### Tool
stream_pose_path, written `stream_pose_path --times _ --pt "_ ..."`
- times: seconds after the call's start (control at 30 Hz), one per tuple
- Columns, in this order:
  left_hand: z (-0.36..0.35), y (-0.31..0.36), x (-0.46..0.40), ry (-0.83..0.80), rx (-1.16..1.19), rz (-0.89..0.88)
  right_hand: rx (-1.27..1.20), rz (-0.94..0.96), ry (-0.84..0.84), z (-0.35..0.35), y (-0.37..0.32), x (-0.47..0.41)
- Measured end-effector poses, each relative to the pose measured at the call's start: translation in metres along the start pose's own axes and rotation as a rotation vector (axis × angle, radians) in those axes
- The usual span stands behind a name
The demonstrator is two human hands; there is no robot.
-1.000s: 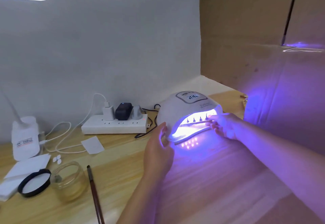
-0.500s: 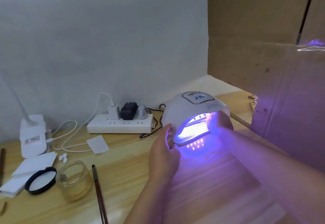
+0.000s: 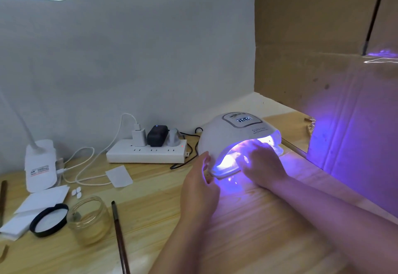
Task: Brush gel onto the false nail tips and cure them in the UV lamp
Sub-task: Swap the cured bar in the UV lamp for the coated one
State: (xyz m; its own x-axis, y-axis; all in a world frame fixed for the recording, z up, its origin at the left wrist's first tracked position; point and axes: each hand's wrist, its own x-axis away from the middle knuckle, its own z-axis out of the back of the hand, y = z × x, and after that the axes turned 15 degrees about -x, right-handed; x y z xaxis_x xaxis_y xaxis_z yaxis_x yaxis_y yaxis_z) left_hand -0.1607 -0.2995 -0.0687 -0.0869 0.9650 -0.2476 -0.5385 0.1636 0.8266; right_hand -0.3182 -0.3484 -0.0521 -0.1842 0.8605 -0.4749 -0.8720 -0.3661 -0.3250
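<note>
The white dome UV lamp (image 3: 228, 138) stands on the wooden table (image 3: 258, 230) with its violet light on and its display lit. My right hand (image 3: 263, 164) reaches into the lamp's opening. Its fingertips are lost in the glow, so what they hold is hidden. My left hand (image 3: 200, 185) stays outside, fingers nearly straight, touching the lamp's left front edge. Three small white nail tips (image 3: 77, 192) lie loose at the left. A brown brush (image 3: 119, 237) lies beside a glass jar (image 3: 88, 222).
A white power strip (image 3: 146, 154) with plugs and cables runs along the back wall. A desk lamp base (image 3: 41, 166), white papers (image 3: 32, 207) and a black jar lid (image 3: 48, 220) crowd the left. A cardboard wall (image 3: 323, 58) closes the right side.
My right hand, earlier at the lamp's mouth with a strip of nail tips, has pushed further inside the lamp. My left hand stays at the lamp's left edge.
</note>
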Motion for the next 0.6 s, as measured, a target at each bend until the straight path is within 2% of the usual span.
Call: stream_pose_path --times 0.13,0.33,0.4,0.53,0.6 --pt "0.002 0.002 0.001 0.007 -0.021 -0.024 -0.027 0.008 -0.046 0.001 -0.005 -0.001" --pt "0.004 0.003 0.003 0.012 -0.022 -0.046 0.145 0.016 -0.017 0.006 -0.007 0.003" --pt "0.004 0.004 0.002 0.013 -0.025 -0.042 0.098 0.104 0.027 0.015 -0.011 0.012" --pt "0.003 0.005 0.003 0.008 -0.035 -0.035 -0.068 0.517 0.198 0.046 -0.018 0.027" --pt "0.004 0.006 0.003 0.008 -0.043 -0.031 -0.125 0.504 0.247 0.060 -0.024 0.014"
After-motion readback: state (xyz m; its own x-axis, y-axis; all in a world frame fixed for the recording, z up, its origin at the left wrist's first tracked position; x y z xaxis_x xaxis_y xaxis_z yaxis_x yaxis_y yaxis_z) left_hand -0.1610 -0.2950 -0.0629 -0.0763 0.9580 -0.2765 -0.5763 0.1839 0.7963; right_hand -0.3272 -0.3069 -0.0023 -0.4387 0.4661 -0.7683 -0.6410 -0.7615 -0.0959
